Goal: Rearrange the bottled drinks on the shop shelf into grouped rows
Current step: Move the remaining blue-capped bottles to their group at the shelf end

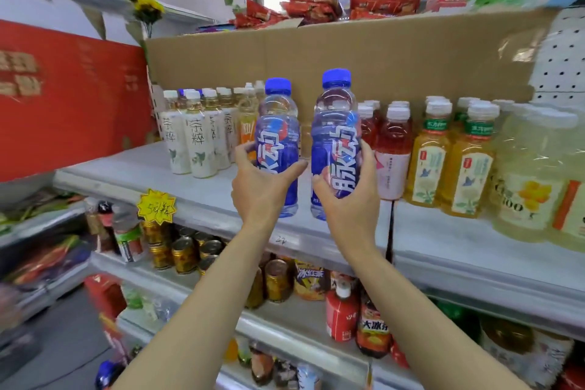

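I hold two blue-capped, blue-labelled drink bottles upright over the front of the white shelf (pixel 202 199). My left hand (pixel 258 187) grips the left blue bottle (pixel 278 136) and my right hand (pixel 348 203) grips the right blue bottle (pixel 336 133); the two stand side by side, slightly apart. To the left on the shelf stands a group of white-capped tea bottles (pixel 196 136). To the right stand red drink bottles (pixel 392 149), then yellow tea bottles (pixel 449 161), then pale yellow bottles (pixel 535 180).
A cardboard sheet (pixel 348 54) backs the shelf, with snack packets (pixel 332 6) on top. A red box (pixel 69 98) stands at the left. A yellow price tag (pixel 156 206) hangs on the shelf edge. Lower shelves hold cans (pixel 186 253) and sauce bottles (pixel 373 326).
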